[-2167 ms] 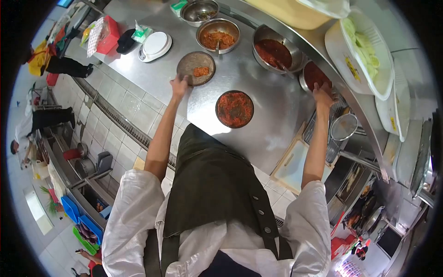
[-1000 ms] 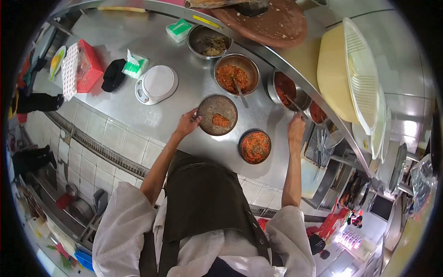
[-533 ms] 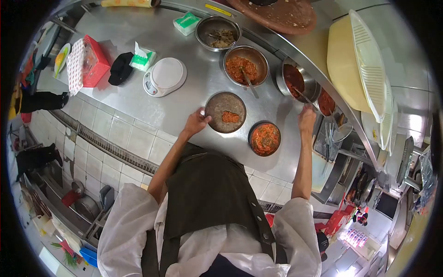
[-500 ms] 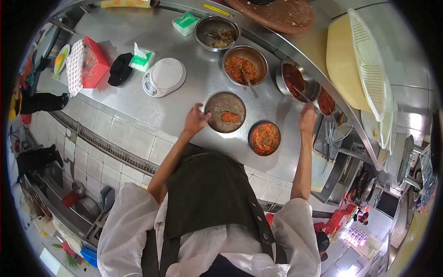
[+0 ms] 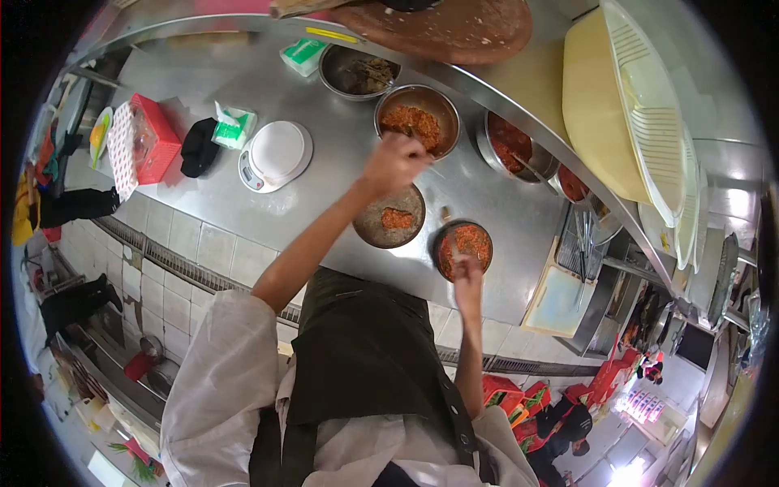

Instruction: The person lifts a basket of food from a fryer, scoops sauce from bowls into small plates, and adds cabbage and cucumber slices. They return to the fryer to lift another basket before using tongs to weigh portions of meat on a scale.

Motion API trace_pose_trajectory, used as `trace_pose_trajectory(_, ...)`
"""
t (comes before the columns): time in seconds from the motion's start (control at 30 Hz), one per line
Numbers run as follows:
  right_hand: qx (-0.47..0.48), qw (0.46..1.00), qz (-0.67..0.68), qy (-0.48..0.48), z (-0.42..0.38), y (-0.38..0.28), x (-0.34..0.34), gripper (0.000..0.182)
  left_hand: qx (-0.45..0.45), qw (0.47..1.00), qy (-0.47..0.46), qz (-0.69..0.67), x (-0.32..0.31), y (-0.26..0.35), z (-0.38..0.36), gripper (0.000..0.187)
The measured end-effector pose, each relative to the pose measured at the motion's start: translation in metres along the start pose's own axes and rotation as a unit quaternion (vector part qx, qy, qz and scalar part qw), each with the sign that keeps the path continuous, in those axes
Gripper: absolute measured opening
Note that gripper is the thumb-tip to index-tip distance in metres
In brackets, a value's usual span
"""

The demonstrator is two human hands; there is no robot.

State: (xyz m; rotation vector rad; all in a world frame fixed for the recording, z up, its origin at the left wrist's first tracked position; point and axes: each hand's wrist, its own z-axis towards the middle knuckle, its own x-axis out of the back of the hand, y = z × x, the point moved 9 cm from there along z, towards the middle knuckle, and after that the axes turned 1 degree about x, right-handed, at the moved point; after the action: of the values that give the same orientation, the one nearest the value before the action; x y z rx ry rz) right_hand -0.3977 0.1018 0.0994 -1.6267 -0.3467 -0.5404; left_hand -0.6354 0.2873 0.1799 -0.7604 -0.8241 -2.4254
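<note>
My left hand is closed at the near rim of a steel bowl of orange-red chopped mixture, around the spoon's handle, which it mostly hides. Below that hand sits a round dark stone-like dish with a small orange-red heap in its middle. My right hand reaches over the near edge of a small dark bowl filled with red, green-flecked mixture. Its fingers are blurred, and a pale streak lies over the mixture; I cannot make out whether it holds anything.
Behind are a steel bowl of brownish food and a steel pot of red sauce with a ladle. A white scale, tissue pack and red basket stand left. A shelf edge overhangs the right.
My left hand has moved from beside the dish up to the bowl with the spoon. My right hand has left the ladle at the pot and come down to the small dark bowl.
</note>
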Motion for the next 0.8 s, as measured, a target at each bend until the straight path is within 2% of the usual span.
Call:
trace_pose_trajectory(0.1,-0.101,0.986,-0.072,-0.11,-0.019,-0.013,-0.046,0.026,0.11,0.993,0.01,-0.033,0.028,-0.047,-0.01,0.018)
trace_pose_trajectory(0.2,-0.003,0.979,-0.186,-0.081,-0.009,-0.036,-0.073,0.025,0.116,0.99,-0.073,-0.036,0.03,-0.057,-0.032,0.02)
trace_pose_trajectory(0.27,0.061,0.941,-0.316,-0.101,0.004,-0.044,-0.088,0.026,0.176,0.982,-0.059,-0.043,0.037,-0.058,-0.052,0.028)
trace_pose_trajectory(0.3,0.068,0.935,-0.332,-0.102,0.012,-0.043,-0.093,0.027,0.204,0.977,-0.049,-0.045,0.041,-0.055,-0.064,0.032)
trace_pose_trajectory(0.4,0.116,0.915,-0.365,-0.127,0.036,-0.041,-0.11,0.034,0.377,0.921,0.096,-0.028,0.056,-0.05,-0.117,0.044)
trace_pose_trajectory(0.5,0.111,0.878,-0.389,-0.256,0.046,-0.056,-0.111,0.032,0.53,0.846,0.068,-0.004,0.023,-0.055,-0.214,0.047)
trace_pose_trajectory(0.6,0.069,0.89,-0.404,-0.198,0.069,-0.06,-0.095,0.027,0.582,0.787,-0.078,-0.192,-0.021,-0.033,-0.251,0.046)
trace_pose_trajectory(0.63,0.063,0.894,-0.406,-0.178,0.077,-0.062,-0.096,0.027,0.574,0.795,-0.04,-0.193,-0.025,-0.032,-0.259,0.045)
trace_pose_trajectory(0.7,0.117,0.896,-0.356,-0.239,0.069,-0.059,-0.122,0.024,0.553,0.81,0.035,-0.192,-0.029,-0.033,-0.268,0.044)
trace_pose_trajectory(0.77,0.186,0.89,-0.29,-0.3,0.048,-0.059,-0.132,0.02,0.541,0.796,0.015,-0.271,-0.018,-0.041,-0.248,0.039)
trace_pose_trajectory(0.8,0.186,0.886,-0.312,-0.287,0.047,-0.048,-0.121,0.017,0.534,0.787,0.007,-0.31,-0.014,-0.046,-0.239,0.037)
